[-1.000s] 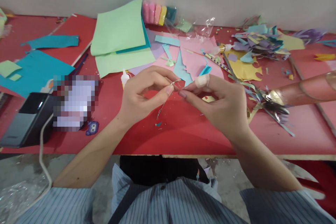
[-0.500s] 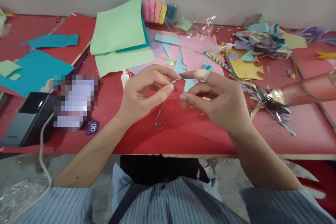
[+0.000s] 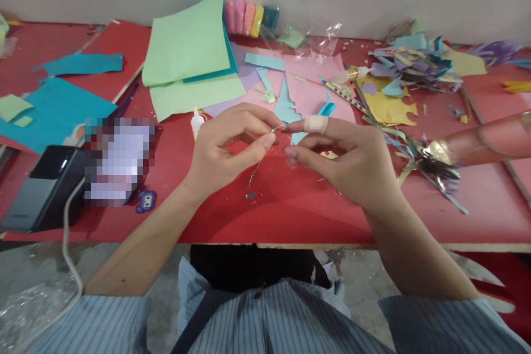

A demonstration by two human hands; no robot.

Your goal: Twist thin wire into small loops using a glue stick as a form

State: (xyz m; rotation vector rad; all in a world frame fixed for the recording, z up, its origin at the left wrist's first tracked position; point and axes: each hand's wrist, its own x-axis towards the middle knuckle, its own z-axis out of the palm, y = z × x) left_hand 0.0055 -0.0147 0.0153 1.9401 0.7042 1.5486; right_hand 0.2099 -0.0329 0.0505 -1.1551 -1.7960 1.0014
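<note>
Red worktable (image 3: 249, 224) bears a pale-green paper sheet (image 3: 194, 98) toward rear, a heap of multicoloured paper strips (image 3: 410, 69) at right rear. Left: black-and-grey boxy device (image 3: 37, 193), small flat purple charm (image 3: 146, 202).

On the red table (image 3: 265, 227), take the light green paper (image 3: 186, 47) as landmark. Left of it lie a teal strip (image 3: 85, 64) and a teal sheet (image 3: 66, 105). Just beyond its right edge sit wrapped coloured sticks (image 3: 249, 19); farther right of it, pink paper (image 3: 309, 74) and a heap of shredded paper (image 3: 415, 66). Nearer than it stand a white-nozzled bottle (image 3: 197, 120), a purple charm (image 3: 145, 201) and, farther left, a dark boxy device (image 3: 45, 191).
</note>
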